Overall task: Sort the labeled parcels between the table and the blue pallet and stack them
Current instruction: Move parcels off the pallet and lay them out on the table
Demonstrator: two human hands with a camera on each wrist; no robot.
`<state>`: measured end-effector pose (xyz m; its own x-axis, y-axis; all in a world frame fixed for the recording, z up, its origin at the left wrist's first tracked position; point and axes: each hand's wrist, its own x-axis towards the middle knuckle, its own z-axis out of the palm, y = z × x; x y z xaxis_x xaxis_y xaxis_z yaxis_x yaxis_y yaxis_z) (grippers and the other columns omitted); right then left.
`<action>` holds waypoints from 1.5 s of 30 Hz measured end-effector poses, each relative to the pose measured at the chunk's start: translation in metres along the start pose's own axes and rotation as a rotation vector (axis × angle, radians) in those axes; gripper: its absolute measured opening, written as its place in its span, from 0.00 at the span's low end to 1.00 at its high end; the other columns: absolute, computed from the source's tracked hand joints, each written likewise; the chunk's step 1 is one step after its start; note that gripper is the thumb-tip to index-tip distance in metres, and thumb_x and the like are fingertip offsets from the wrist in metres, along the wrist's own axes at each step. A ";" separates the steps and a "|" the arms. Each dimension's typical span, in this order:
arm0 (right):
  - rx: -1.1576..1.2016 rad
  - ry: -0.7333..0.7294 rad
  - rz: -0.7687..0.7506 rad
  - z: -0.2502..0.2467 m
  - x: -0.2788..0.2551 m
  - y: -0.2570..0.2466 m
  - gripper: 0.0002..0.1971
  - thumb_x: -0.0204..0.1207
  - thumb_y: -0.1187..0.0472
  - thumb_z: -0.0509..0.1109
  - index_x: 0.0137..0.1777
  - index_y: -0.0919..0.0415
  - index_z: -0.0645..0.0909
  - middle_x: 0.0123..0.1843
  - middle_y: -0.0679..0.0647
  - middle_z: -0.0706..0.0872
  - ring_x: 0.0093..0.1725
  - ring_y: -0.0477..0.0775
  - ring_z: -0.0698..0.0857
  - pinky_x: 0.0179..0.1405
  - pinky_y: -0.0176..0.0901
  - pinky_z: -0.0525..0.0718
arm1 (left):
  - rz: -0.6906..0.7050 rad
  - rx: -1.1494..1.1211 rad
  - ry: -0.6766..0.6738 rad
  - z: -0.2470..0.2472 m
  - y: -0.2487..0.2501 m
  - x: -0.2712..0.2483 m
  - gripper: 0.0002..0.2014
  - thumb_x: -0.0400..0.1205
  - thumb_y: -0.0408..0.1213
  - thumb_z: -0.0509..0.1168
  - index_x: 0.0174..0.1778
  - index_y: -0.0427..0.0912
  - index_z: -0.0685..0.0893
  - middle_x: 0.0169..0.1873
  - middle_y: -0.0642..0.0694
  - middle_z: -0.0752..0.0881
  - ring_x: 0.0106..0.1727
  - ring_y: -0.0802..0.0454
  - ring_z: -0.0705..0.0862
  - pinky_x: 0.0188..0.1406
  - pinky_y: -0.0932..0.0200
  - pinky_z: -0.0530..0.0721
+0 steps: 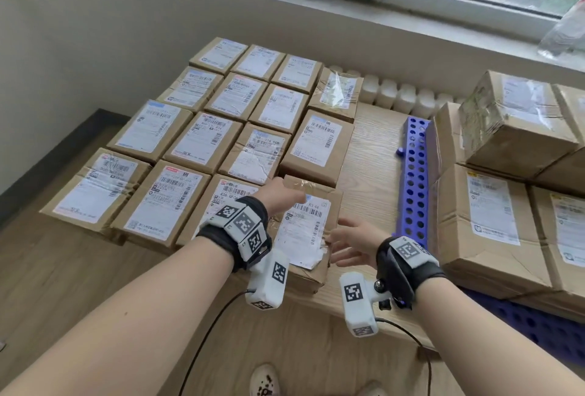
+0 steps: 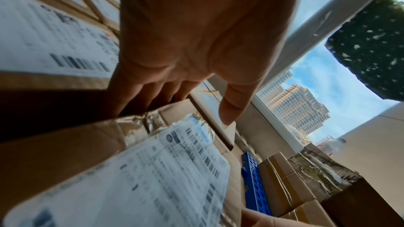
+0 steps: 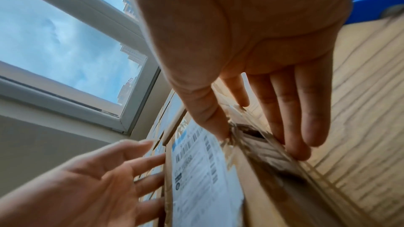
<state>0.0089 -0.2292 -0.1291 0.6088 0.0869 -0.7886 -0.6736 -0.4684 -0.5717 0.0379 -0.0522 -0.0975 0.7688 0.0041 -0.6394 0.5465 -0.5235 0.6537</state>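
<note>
Both hands flank the parcel (image 1: 305, 231) at the table's (image 1: 373, 155) near edge, about six o'clock in the head view. Left hand (image 1: 280, 194) reaches over its far corner, fingers straight; right hand (image 1: 354, 245) spread beside it, thumb seemingly touching. Blue pallet (image 1: 413, 174) at three o'clock.

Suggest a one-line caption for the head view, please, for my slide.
Both open hands, left hand and right hand, flank a labeled parcel on the wooden table.
</note>
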 end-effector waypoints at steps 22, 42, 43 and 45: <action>0.052 0.265 -0.279 -0.082 -0.102 -0.001 0.14 0.75 0.60 0.74 0.58 0.44 0.79 0.48 0.60 0.89 0.39 0.57 0.83 0.56 0.53 0.86 | 0.284 -0.050 -0.026 0.029 0.072 -0.064 0.33 0.75 0.32 0.75 0.75 0.41 0.70 0.66 0.45 0.81 0.61 0.49 0.79 0.60 0.53 0.77; 0.261 0.733 -0.449 -0.265 -0.196 0.100 0.14 0.80 0.65 0.66 0.63 0.52 0.83 0.55 0.51 0.87 0.51 0.50 0.84 0.59 0.47 0.84 | 0.520 -0.032 -0.154 0.210 0.225 -0.125 0.17 0.80 0.31 0.67 0.65 0.43 0.74 0.53 0.49 0.83 0.49 0.55 0.81 0.40 0.63 0.82; 0.254 0.761 -0.454 -0.278 -0.199 0.110 0.14 0.80 0.65 0.65 0.63 0.51 0.83 0.56 0.51 0.87 0.53 0.50 0.84 0.64 0.49 0.82 | 0.524 -0.031 -0.161 0.227 0.233 -0.125 0.16 0.80 0.31 0.67 0.63 0.43 0.75 0.56 0.48 0.84 0.51 0.53 0.82 0.39 0.63 0.81; 0.236 0.796 -0.451 -0.305 -0.205 0.129 0.16 0.80 0.66 0.65 0.66 0.56 0.82 0.55 0.49 0.86 0.54 0.49 0.83 0.67 0.48 0.80 | 0.532 -0.042 -0.178 0.259 0.248 -0.125 0.15 0.79 0.31 0.68 0.60 0.46 0.76 0.58 0.47 0.84 0.55 0.51 0.83 0.43 0.60 0.83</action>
<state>-0.0751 -0.5758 0.0274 0.8810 -0.4504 -0.1451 -0.3192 -0.3393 -0.8849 -0.0082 -0.4030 0.0395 0.8760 -0.3972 -0.2735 0.1144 -0.3798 0.9180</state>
